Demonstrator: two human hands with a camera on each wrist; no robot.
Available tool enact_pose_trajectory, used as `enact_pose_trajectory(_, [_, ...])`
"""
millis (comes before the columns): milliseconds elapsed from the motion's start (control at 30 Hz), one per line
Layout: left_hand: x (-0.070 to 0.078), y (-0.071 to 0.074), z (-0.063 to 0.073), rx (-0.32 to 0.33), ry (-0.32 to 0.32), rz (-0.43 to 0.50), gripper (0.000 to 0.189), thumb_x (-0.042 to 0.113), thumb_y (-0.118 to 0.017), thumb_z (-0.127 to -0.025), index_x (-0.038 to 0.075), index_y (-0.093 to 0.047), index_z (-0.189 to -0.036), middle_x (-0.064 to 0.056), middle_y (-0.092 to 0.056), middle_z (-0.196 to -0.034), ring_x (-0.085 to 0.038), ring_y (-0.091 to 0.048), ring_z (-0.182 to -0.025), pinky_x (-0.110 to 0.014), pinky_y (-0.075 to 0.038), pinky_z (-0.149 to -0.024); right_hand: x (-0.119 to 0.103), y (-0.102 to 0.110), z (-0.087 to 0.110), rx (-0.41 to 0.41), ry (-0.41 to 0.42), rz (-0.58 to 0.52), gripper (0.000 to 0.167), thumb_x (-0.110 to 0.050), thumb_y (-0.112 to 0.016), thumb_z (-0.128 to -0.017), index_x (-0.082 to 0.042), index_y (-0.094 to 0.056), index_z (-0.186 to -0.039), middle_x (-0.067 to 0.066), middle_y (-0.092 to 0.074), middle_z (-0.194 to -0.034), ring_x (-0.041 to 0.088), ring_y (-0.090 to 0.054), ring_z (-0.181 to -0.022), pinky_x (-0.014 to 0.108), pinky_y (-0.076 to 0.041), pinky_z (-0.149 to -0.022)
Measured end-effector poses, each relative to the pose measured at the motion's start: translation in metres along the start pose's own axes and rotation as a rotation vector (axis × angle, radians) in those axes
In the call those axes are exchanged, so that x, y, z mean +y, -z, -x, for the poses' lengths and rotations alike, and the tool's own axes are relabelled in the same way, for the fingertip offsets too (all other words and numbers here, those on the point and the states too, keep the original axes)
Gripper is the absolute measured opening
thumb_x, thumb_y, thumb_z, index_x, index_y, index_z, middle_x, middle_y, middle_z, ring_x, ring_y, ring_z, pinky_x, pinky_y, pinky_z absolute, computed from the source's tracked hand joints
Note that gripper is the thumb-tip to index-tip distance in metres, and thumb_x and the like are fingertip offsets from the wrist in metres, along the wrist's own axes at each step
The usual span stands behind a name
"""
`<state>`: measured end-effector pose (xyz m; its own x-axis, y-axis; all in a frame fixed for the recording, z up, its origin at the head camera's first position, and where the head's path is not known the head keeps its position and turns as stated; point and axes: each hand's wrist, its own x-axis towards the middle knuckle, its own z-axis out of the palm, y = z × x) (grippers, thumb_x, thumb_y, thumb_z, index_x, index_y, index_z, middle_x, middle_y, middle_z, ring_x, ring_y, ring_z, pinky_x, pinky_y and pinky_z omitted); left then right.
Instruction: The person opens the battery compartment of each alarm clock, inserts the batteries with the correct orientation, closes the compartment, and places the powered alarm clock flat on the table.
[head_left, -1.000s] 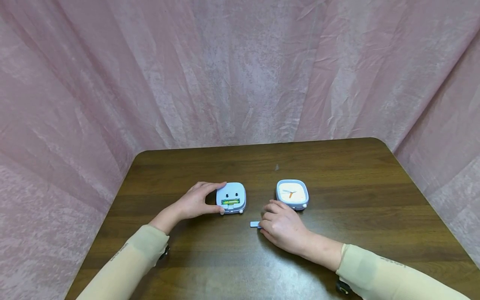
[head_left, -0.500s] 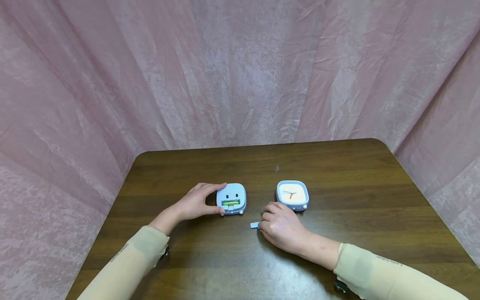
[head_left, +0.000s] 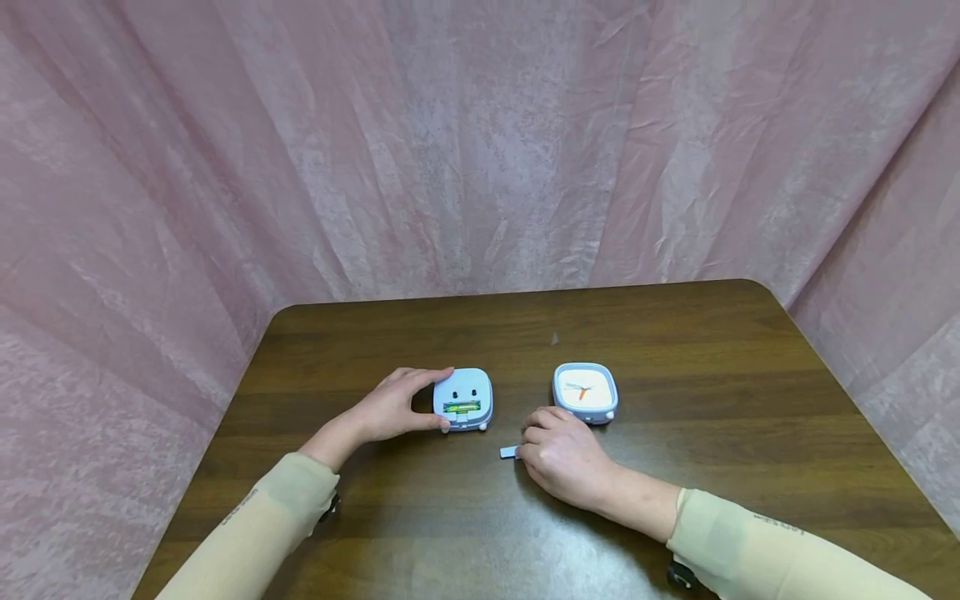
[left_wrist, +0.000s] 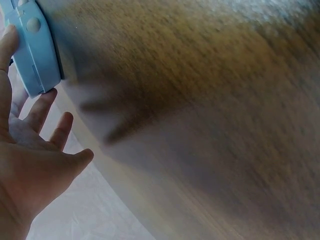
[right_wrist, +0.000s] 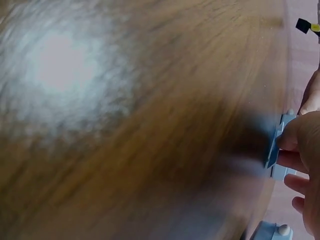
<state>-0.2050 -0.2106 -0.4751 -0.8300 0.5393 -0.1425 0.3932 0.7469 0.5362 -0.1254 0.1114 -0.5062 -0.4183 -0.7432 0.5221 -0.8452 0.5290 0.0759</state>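
Observation:
A light blue alarm clock [head_left: 467, 384] lies face down at the centre, its battery compartment uncovered and a green battery [head_left: 462, 407] inside. My left hand [head_left: 390, 408] holds the clock by its left side, thumb at the lower edge and a finger at the upper one. In the left wrist view, that clock [left_wrist: 41, 55] shows its side and a round white foot. To the right, my right hand [head_left: 566, 458] pinches a small light blue battery cover [head_left: 508, 452], whose left end sticks out. The right wrist view shows the cover [right_wrist: 272, 150] between thumb and finger.
A second light blue alarm clock [head_left: 586, 387] lies face up just beyond the right hand, with a white dial and orange hand. Everything is on a brown wooden table [head_left: 420, 517] with rounded far corners. A pink curtain [head_left: 480, 150] hangs behind it.
The battery cover has turned slightly in the right hand, its left end now a little lower. The left hand keeps its hold on the clock.

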Motion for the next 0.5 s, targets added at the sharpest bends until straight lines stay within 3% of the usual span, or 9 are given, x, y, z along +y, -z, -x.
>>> enact_pose_trajectory(500, [-0.002, -0.002, -0.001, 0.009, -0.001, -0.012, 0.09, 0.064, -0.077, -0.082, 0.034, -0.04, -0.158, -0.002, -0.046, -0.155, -0.03, -0.036, -0.141, -0.058, -0.033, -0.111, 0.009, 0.013, -0.033, 0.143, -0.149, -0.071, 0.006, -0.01, -0.081, -0.078, -0.015, -0.079, -0.081, -0.005, -0.073, -0.082, 0.024, -0.067, -0.097, 0.041, -0.051, -0.086])
